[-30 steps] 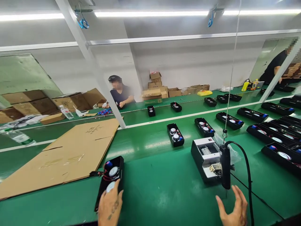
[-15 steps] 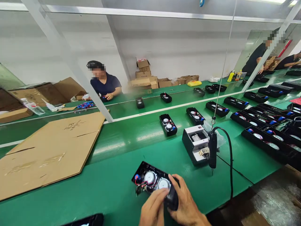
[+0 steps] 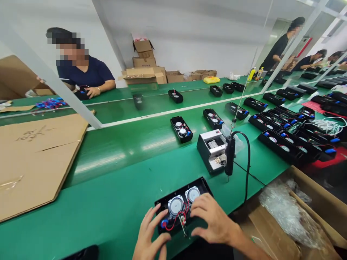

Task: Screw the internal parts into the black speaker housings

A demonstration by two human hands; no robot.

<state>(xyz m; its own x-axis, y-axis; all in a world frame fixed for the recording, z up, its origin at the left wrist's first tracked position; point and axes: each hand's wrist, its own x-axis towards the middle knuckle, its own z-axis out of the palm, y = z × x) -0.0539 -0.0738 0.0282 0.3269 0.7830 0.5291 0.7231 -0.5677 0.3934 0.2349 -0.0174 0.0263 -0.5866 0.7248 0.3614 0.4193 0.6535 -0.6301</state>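
An open black speaker housing (image 3: 169, 196) lies on the green bench in front of me. Two round silver speakers (image 3: 176, 206) sit inside it, with red and black wires, a blue part (image 3: 164, 223) at the left end and a small circuit board (image 3: 182, 224) tilted at the near edge. My left hand (image 3: 151, 233) is at the housing's left end, fingers apart around the corner by the blue part. Over the right end is my right hand (image 3: 213, 220), fingers spread and curved near the right speaker and the board. Whether the fingertips touch is hard to tell.
A screw feeder (image 3: 213, 148) stands beyond the housing, with a hanging electric screwdriver (image 3: 230, 155) beside it. Flat cardboard (image 3: 40, 155) lies left. Several speaker housings (image 3: 282, 144) cover the right side; others sit along the line. A co-worker (image 3: 86, 76) sits opposite.
The housing has turned, its right end swinging away from me. My hands have moved from its right end to opposite ends, fingers spread. The view has shifted right.
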